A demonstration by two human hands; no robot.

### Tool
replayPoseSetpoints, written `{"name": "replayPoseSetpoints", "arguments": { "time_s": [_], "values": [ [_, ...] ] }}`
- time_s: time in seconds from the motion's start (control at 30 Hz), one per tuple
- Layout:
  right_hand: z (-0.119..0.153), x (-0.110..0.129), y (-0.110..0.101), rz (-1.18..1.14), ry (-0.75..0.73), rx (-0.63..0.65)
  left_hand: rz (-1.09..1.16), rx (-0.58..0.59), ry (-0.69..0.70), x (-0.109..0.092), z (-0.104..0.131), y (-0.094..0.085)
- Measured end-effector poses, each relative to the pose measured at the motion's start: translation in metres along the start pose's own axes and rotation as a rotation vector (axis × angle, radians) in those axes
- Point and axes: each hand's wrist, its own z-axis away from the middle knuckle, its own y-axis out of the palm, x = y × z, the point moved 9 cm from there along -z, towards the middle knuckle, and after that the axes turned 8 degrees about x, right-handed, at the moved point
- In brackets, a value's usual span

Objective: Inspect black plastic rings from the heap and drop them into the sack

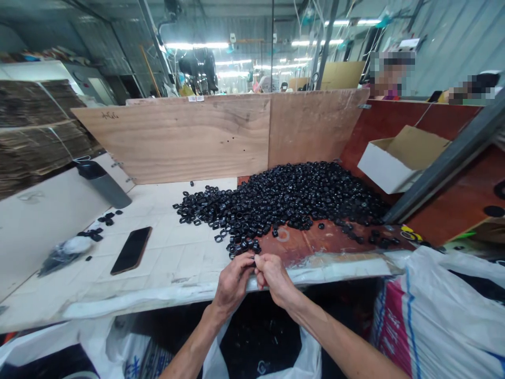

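At the front edge of the table my left hand (232,280) and my right hand (273,275) meet, fingertips pinched together. Between them is a small black plastic part (253,258), mostly hidden by the fingers. Just beyond my fingers begins a large pile of small black plastic rings (300,192), spread across the white and red-brown tabletop. A few loose rings lie close to my fingertips at the pile's near end. Below my hands, an open white sack (311,352) hangs under the table edge with dark contents inside.
A phone (131,250), a dark bottle (103,183) and a small plastic bag (67,253) are on the left. Wooden boards (189,139) wall the back. At right are a white carton (389,167), a slanted metal post (442,163), yellow-handled scissors (411,235) and a printed sack (434,310).
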Motion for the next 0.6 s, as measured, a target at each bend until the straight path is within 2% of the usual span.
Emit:
{"name": "replayPoseSetpoints", "arguments": {
  "time_s": [0.07, 0.13, 0.2, 0.3, 0.37, 0.43, 0.53, 0.6],
  "values": [
    [0.005, -0.009, 0.000, -0.077, 0.148, 0.064, -0.065, 0.045, 0.110, -0.009, 0.003, 0.006],
    [0.011, -0.008, -0.006, -0.026, 0.175, 0.083, -0.040, 0.104, 0.097, -0.012, 0.002, 0.011],
    [0.017, 0.012, -0.015, 0.172, -0.024, 0.035, 0.073, 0.135, -0.052, -0.006, 0.000, 0.015],
    [0.036, 0.048, -0.017, 0.502, -0.441, -0.079, 0.254, 0.058, -0.292, 0.005, 0.003, 0.016],
    [0.043, 0.053, -0.013, 0.584, -0.525, -0.118, 0.258, 0.004, -0.320, 0.005, 0.007, 0.016],
    [0.039, 0.040, -0.012, 0.536, -0.407, -0.104, 0.145, -0.006, -0.228, -0.003, 0.010, 0.015],
    [0.032, 0.015, -0.007, 0.390, -0.148, 0.017, -0.059, -0.003, -0.015, -0.026, 0.015, 0.011],
    [0.034, 0.020, -0.011, 0.424, -0.165, 0.058, -0.106, 0.075, 0.029, -0.037, 0.018, 0.010]
  ]
}}
